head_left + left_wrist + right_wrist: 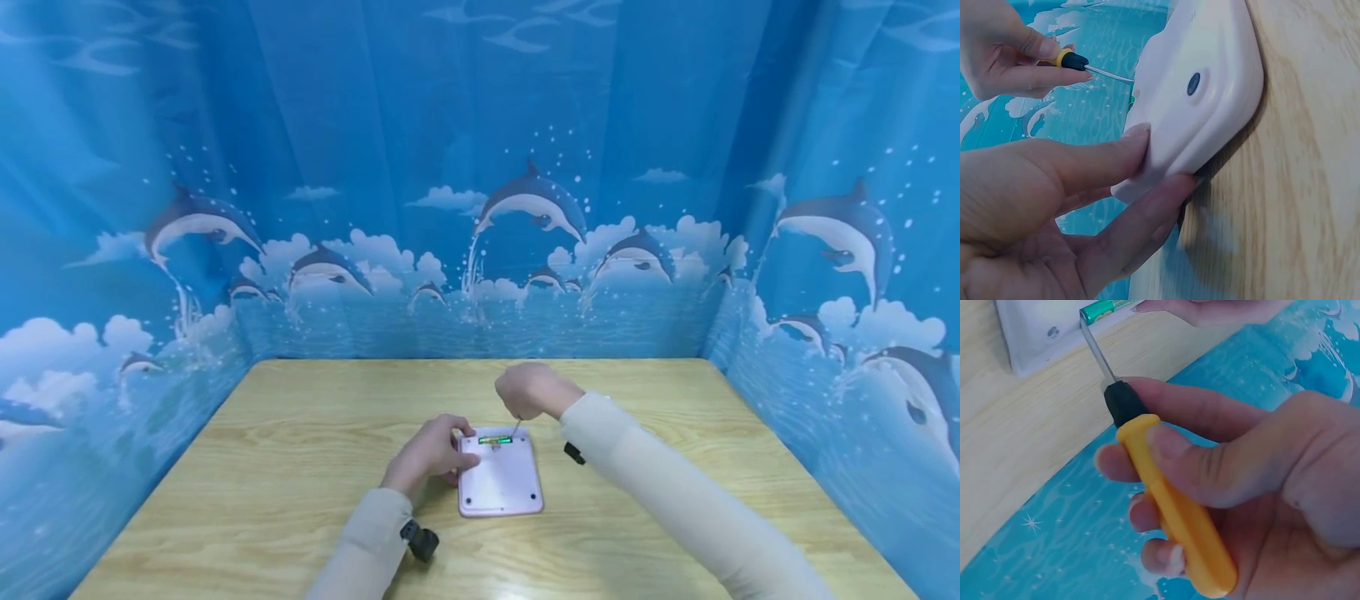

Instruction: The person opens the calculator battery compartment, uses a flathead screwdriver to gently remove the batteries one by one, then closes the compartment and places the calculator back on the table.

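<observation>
As the left hand point(433, 450) pinches its left edge between thumb and fingers, one pale square device point(498, 477) sits on the wood-grain table point(300, 450). One yellow-and-black screwdriver point(1182, 522): gripped in the right hand point(532, 390), fingers curled round it, tip at the end of one green battery point(1097, 310) set in the device.

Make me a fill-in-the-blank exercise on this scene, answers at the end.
1. The right hand grips a metal-shafted screwdriver whose handle is mostly ____.
2. Its tip is at one end of a ____ cylindrical battery.
3. The left hand holds a flat, pale, rounded-square device between thumb and ____.
4. The blue curtain behind the light wooden table shows leaping ____.

Missing words: yellow; green; fingers; dolphins.
</observation>
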The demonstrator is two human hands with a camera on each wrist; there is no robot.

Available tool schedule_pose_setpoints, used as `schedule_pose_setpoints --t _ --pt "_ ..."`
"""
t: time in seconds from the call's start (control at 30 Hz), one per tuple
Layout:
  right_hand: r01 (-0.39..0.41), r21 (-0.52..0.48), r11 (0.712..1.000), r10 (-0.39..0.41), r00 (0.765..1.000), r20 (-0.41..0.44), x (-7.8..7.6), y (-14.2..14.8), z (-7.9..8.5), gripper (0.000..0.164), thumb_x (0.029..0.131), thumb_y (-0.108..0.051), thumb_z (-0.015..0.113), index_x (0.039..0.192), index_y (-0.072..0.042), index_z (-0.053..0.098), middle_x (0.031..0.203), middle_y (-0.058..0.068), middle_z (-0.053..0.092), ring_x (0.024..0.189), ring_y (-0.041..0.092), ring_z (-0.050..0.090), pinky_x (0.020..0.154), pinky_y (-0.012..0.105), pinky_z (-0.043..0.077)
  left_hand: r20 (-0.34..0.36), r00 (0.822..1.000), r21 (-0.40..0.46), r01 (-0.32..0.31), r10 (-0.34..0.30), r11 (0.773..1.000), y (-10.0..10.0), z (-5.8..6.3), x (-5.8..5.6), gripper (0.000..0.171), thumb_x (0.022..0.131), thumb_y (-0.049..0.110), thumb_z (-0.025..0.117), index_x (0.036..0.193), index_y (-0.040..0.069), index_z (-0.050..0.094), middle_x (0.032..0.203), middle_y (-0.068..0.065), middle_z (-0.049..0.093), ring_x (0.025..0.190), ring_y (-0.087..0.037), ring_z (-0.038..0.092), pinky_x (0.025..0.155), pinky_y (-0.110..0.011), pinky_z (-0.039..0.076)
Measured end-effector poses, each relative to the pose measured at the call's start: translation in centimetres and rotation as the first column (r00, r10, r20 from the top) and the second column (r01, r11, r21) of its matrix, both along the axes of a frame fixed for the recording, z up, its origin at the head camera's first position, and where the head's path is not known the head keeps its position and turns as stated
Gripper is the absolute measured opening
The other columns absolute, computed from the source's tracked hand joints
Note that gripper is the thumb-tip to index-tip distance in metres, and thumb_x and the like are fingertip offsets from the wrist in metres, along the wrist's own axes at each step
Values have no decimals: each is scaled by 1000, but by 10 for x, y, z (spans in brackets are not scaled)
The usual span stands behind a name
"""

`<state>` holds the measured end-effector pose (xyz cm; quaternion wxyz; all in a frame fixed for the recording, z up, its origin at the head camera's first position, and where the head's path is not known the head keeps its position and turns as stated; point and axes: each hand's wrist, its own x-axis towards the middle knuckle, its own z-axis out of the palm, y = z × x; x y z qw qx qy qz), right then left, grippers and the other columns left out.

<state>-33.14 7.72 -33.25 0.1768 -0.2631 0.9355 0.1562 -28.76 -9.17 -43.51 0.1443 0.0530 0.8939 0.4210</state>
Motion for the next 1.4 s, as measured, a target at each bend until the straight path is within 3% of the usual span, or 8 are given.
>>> schedule_pose_setpoints --t 0.13,0.23,0.33,0.5,0.67,0.9,1.1,1.4 --pt "-17 -82 997 22 998 59 -6 14 3 29 102 -2 59 79 -12 72 68 -4 57 60 10 32 60 27 33 -4 1000 -1 10 -10 1000 1 1 1 39 88 8 82 124 5 68 93 -13 60 67 -21 66 56 -29 63" --pt "-30 -172 985 48 994 100 -11 30 3 32 98 8 59 96 -13 82 93 -2 77 69 8 48 66 27 39 -4 1000 3 7 -7 1000 1 2 1 40 87 8 82 125 5 67 94 -13 60 67 -21 66 56 -29 63" --pt "-39 -280 959 81 987 140 -16 50 -3 41 95 14 55 105 -15 83 110 0 80 78 8 61 72 26 46 -1 1000 0 -4 4 1000 0 2 2 41 87 8 82 125 5 68 94 -13 60 68 -21 66 56 -29 63" --pt "-69 -428 901 165 968 191 -20 75 -16 40 94 14 54 111 -10 81 111 3 80 91 17 75 84 26 60 -3 1000 -4 -7 7 1000 -2 4 2 41 86 8 82 125 5 68 95 -13 60 68 -22 66 56 -29 63" --pt "-56 -491 869 181 961 211 -21 85 -24 41 91 15 55 114 -8 79 111 5 80 101 20 75 79 22 60 -8 1000 1 -3 3 1000 -2 3 2 40 87 8 82 124 5 68 94 -13 60 68 -22 65 56 -29 62" --pt "-54 -546 836 195 959 205 -21 92 -32 40 89 15 56 114 -7 79 112 7 79 105 21 75 89 31 64 -10 1000 -4 -17 17 1000 -2 4 1 40 87 10 82 124 6 69 96 -13 60 68 -21 65 55 -28 62" --pt "30 -600 800 166 949 268 -20 99 -42 40 90 15 58 117 -6 77 119 9 78 105 16 73 79 19 56 1 999 -4 -33 33 999 -1 5 3 40 86 9 82 124 7 69 97 -14 60 71 -22 65 56 -28 62" --pt "54 -613 788 153 948 279 -23 103 -50 38 91 13 61 118 -8 78 120 7 77 97 8 70 73 17 50 2 999 -5 -33 33 999 -1 3 3 39 86 8 82 123 7 69 97 -13 59 71 -22 65 56 -27 62"
